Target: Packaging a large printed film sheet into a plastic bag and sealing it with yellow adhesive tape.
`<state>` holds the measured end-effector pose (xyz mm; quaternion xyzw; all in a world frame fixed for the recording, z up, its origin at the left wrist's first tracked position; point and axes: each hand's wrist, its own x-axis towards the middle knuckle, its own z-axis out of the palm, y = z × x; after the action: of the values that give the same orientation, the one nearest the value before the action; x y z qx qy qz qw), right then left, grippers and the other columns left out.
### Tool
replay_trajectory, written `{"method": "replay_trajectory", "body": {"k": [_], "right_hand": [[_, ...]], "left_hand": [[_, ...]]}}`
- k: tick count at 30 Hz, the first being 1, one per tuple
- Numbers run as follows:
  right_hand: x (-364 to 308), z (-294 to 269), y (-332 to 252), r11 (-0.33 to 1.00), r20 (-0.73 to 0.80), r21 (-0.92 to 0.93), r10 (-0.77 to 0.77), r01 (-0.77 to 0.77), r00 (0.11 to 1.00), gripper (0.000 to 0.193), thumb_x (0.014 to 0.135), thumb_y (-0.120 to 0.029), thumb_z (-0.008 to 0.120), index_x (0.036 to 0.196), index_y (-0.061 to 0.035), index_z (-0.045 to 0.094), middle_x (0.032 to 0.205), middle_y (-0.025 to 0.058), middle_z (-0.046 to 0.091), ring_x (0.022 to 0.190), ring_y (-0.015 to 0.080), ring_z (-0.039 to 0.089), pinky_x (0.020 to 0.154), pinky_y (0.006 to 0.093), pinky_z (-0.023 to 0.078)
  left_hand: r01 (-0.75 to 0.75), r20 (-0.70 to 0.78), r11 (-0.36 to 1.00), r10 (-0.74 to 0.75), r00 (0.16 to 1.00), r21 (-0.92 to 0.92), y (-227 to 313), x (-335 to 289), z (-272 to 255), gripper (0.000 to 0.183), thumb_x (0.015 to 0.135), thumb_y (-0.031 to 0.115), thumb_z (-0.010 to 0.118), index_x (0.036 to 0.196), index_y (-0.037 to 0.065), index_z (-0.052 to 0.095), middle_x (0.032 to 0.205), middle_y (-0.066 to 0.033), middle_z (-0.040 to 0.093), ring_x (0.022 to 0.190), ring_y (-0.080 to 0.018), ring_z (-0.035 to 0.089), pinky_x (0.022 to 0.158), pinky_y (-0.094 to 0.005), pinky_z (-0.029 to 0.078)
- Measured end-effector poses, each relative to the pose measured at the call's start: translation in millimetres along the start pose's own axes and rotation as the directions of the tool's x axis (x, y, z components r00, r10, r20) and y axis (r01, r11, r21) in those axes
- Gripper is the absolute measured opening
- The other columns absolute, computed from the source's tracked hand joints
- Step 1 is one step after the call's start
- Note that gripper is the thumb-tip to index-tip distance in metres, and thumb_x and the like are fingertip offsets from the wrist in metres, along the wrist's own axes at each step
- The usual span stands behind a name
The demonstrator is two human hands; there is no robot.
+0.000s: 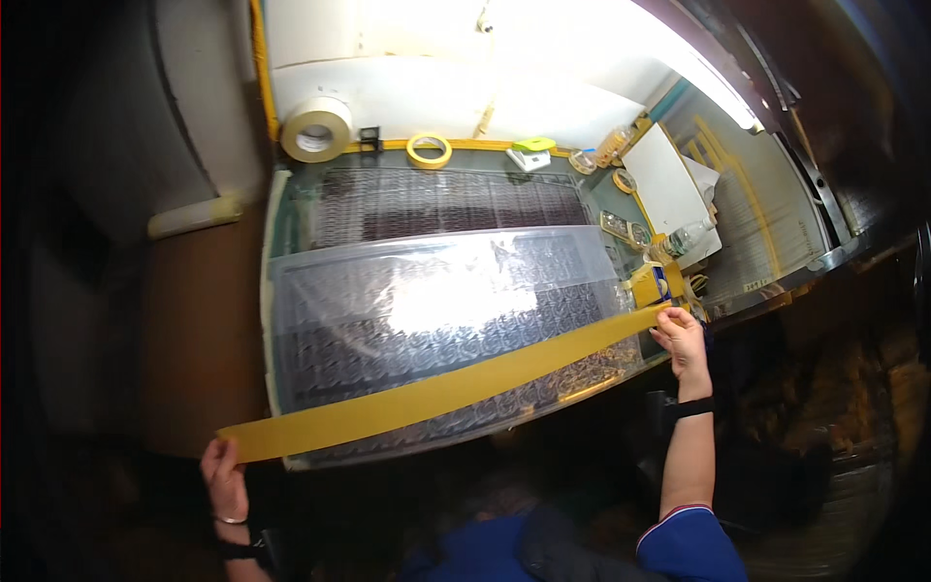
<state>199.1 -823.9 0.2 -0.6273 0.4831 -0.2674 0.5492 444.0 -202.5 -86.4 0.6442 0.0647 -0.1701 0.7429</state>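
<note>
A long, wide strip of yellow-brown tape point(436, 390) is stretched between my two hands, running slantwise above the near part of the worktable. My left hand point(225, 475) pinches its near-left end, just beyond the table's left corner. At the far end, my right hand point(683, 339) grips the strip between thumb and fingers by the table's right edge. Under the strip lies a clear plastic sheet point(330, 276), glossy with glare. It covers part of a dark panel with a raised repeating pattern point(388, 204), whose far section shows uncovered.
Along the back edge stand a big cream tape roll point(339, 118), a yellow tape ring point(429, 165) and a green-and-white gadget point(530, 155). Bottles point(613, 145), a white board point(667, 189) and a yellow-and-blue pack point(648, 284) crowd the right side. A bright tube lamp point(713, 82) hangs above.
</note>
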Motion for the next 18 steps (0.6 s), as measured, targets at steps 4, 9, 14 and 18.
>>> {"method": "replay_trajectory", "body": {"k": [4, 9, 14, 18], "right_hand": [[38, 13, 22, 0.999, 0.046, -0.031, 0.024, -0.022, 0.999, 0.009, 0.083, -0.015, 0.064, 0.083, -0.0109, 0.056, 0.079, -0.0028, 0.057, 0.072, 0.0069, 0.056, 0.065, 0.0225, 0.048], [95, 43, 54, 0.925, 0.108, -0.333, -0.155, 0.183, 0.982, 0.019, 0.081, -0.011, 0.065, 0.096, -0.0021, 0.059, 0.077, -0.0003, 0.061, 0.068, 0.0071, 0.055, 0.063, 0.0211, 0.045], [122, 20, 56, 0.923, -0.003, -0.381, -0.060, 0.054, 0.998, 0.015, 0.083, -0.015, 0.062, 0.091, -0.0023, 0.061, 0.078, -0.0012, 0.057, 0.070, 0.0069, 0.051, 0.062, 0.0194, 0.040], [133, -13, 32, 0.981, 0.084, -0.180, 0.092, -0.076, 0.992, 0.026, 0.087, -0.023, 0.058, 0.107, -0.0082, 0.053, 0.098, 0.0022, 0.058, 0.090, 0.0133, 0.057, 0.079, 0.0269, 0.045]], "left_hand": [[0.039, -0.014, 0.997, -0.038, 0.999, 0.061, -4, 30, 3, 0.008, 0.087, 0.011, 0.055, 0.091, 0.004, 0.056, 0.087, -0.0015, 0.059, 0.080, -0.0082, 0.055, 0.072, -0.0216, 0.042], [0.095, -0.141, 0.986, -0.076, 0.987, 0.134, 8, 50, 30, 0.008, 0.088, 0.008, 0.053, 0.094, 0.002, 0.054, 0.086, -0.0023, 0.059, 0.080, -0.0087, 0.056, 0.070, -0.0221, 0.043], [0.104, -0.139, 0.982, -0.082, 0.987, 0.160, 11, 85, 68, 0.023, 0.081, 0.000, 0.056, 0.104, -0.001, 0.055, 0.082, -0.0032, 0.060, 0.078, -0.0091, 0.057, 0.067, -0.0207, 0.043], [0.115, -0.195, 0.989, -0.096, 0.976, 0.088, -1, 101, 83, 0.017, 0.077, -0.004, 0.061, 0.094, -0.001, 0.061, 0.080, -0.0060, 0.063, 0.070, -0.0094, 0.058, 0.062, -0.0205, 0.044]]}}
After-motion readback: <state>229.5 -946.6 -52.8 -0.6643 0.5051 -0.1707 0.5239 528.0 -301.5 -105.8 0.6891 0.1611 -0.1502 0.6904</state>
